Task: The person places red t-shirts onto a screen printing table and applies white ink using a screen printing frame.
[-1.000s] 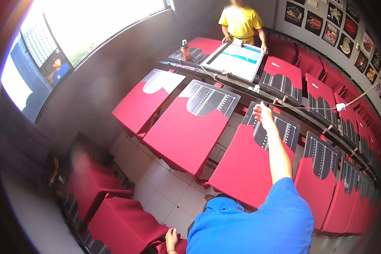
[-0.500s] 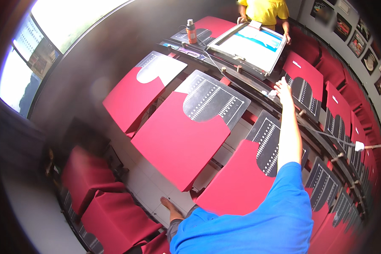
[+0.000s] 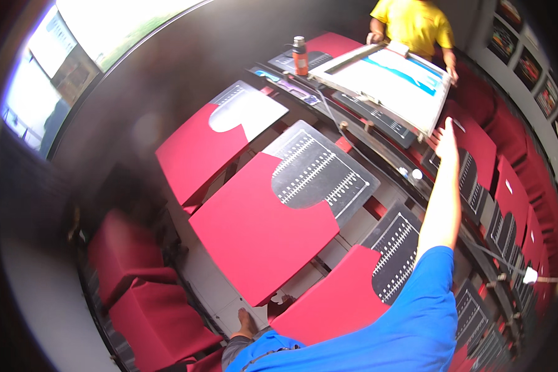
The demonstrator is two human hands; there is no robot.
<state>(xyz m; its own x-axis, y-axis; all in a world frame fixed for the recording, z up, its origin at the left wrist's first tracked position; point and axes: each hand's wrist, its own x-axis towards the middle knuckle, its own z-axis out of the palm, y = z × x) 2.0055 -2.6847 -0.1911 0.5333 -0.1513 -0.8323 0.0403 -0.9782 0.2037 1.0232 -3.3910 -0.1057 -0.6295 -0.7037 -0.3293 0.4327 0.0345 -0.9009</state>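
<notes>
- Screen frame (image 3: 384, 80): pale panel with a blue area, above a black board (image 3: 378, 119) beyond the dark rail (image 3: 387, 150); its slant suggests it is held clear of that board.
- Co-worker (image 3: 409, 25): one hand (image 3: 376, 38) at the frame's far-left end, the other hand (image 3: 452, 75) at its far-right corner, a spread that presumably steadies the wide panel.
- Right hand (image 3: 446, 142): fingers extended, beside the frame's near corner, opposite the co-worker; whether it touches cannot be told.
- Left hand: out of view, its state unknown.
- Red cloth (image 3: 260, 229): laid smooth over a marked board (image 3: 319, 167), probably to give a flat face; the scooped edge leaves the board's end bare.
- Orange bottle (image 3: 300, 57): upright near the frame's left end, apparently out of the way.
- Room: bright window (image 3: 136, 25), pictures (image 3: 528, 68) on the right wall, pale floor (image 3: 214, 294) below.
</notes>
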